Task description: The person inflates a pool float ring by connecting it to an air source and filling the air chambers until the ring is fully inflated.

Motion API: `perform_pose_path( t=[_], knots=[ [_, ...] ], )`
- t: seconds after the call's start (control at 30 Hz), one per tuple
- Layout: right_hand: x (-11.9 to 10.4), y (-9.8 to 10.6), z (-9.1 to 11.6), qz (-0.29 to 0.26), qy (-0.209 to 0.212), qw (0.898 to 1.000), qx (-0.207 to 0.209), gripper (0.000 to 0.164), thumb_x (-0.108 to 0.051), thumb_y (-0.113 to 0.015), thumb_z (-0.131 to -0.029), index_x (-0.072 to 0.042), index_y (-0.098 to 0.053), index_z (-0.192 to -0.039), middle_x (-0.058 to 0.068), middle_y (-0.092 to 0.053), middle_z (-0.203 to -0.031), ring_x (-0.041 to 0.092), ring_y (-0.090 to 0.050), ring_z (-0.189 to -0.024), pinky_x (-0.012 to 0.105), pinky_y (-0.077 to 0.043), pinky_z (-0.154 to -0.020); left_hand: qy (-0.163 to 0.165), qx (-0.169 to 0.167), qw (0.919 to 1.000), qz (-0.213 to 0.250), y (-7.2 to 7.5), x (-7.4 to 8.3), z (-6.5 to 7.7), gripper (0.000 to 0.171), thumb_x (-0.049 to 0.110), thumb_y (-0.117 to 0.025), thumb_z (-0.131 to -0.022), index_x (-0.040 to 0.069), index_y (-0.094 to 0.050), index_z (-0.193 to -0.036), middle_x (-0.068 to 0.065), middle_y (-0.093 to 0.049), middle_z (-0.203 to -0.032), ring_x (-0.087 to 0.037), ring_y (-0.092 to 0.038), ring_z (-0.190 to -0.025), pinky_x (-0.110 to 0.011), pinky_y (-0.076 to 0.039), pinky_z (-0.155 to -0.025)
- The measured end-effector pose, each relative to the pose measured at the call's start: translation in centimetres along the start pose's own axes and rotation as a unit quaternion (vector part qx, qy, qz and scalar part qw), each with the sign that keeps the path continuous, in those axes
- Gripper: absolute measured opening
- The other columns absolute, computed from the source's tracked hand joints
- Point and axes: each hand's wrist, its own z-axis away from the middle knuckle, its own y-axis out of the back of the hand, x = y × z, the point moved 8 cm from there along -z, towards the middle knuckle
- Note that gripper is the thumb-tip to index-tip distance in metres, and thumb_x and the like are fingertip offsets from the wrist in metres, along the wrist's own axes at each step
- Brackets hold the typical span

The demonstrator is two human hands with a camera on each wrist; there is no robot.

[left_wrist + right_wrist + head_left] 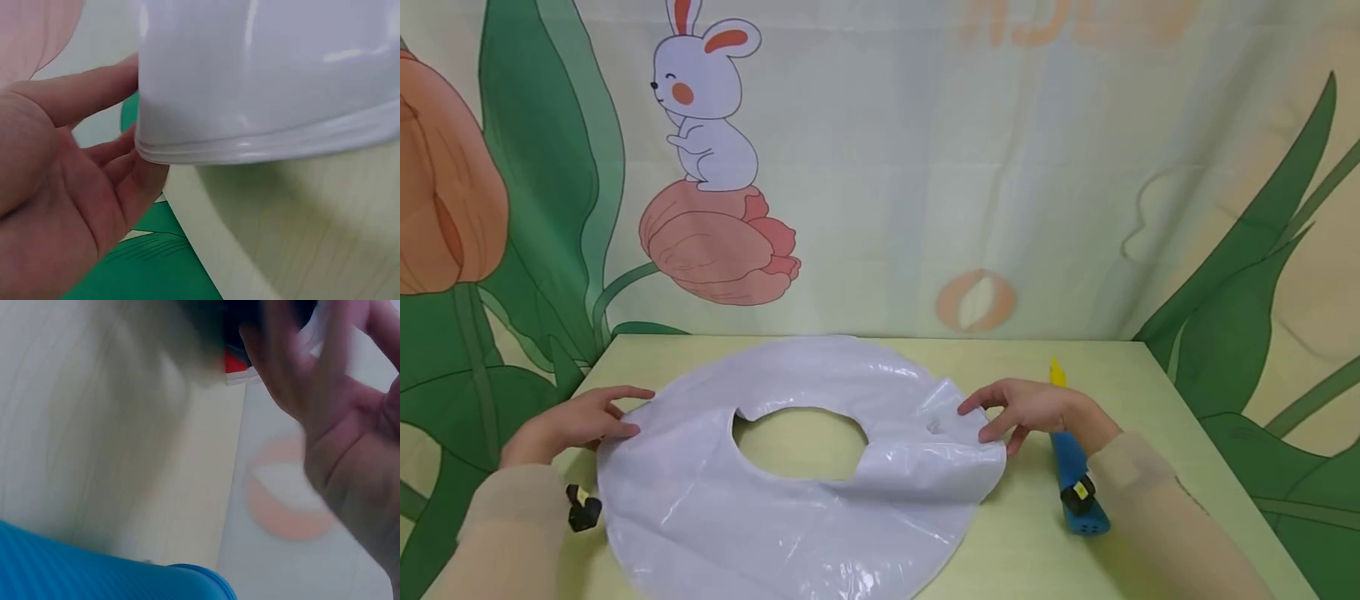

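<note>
A flat, uninflated white swim ring lies spread over the table, glossy and creased, with an oval hole in its middle. At its left edge my left hand holds the rim between thumb and fingers. The left wrist view shows that seamed white edge raised above the tabletop, with the left hand around it. My right hand grips the ring's right edge, which is lifted and folded near a clear flap. In the right wrist view the right hand is blurred beside a dark blue and red part.
Beneath my right forearm lies a blue hand pump with a yellow end. Its ribbed blue body shows in the right wrist view. A printed curtain hangs behind the pale table. Small black devices sit by both wrists.
</note>
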Motion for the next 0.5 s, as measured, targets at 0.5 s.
perform_pose_path(
  t=[0.5],
  knots=[
    [-0.8,0.2,-1.1,0.243,0.017,0.962,0.122,0.059,-0.020,-0.087,-0.083,-0.009,-0.061,-0.135,0.008,-0.058,-0.128,0.027,-0.056,-0.107,0.041,-0.049,-0.090,-0.045,0.061,0.9759,-0.204,-2.1,6.0,-1.4,0.066,0.039,-0.066,-0.099,-0.009,-0.048,-0.141,-0.042,-0.046,-0.135,-0.057,-0.045,-0.125,-0.067,-0.040,-0.099]
  ],
)
